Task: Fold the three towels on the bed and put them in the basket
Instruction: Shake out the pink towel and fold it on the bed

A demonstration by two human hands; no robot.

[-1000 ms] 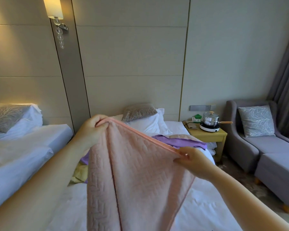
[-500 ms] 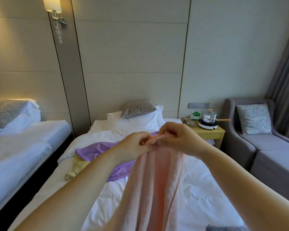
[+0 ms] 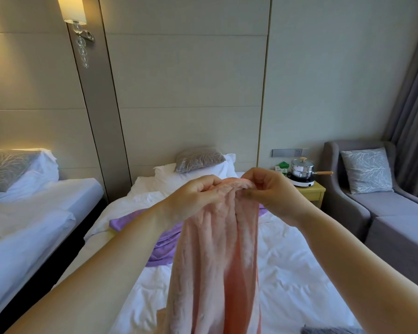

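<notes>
I have both hands up over the bed (image 3: 287,273), almost touching. The left hand (image 3: 193,196) and right hand (image 3: 273,191) each pinch the gathered top edge of the pink towel (image 3: 217,261), which hangs between my forearms in a long doubled drape. I judge this to be the first fold of the first towel, so nearly all the task is left. The purple towel (image 3: 164,244) lies spread and unfolded on the sheet behind. A yellow sliver (image 3: 111,231) at its left edge may be the third towel. No basket shows plainly. I can read no writing: the green packet (image 3: 282,165) beside the pot (image 3: 301,168) carries print too small to make out.
</notes>
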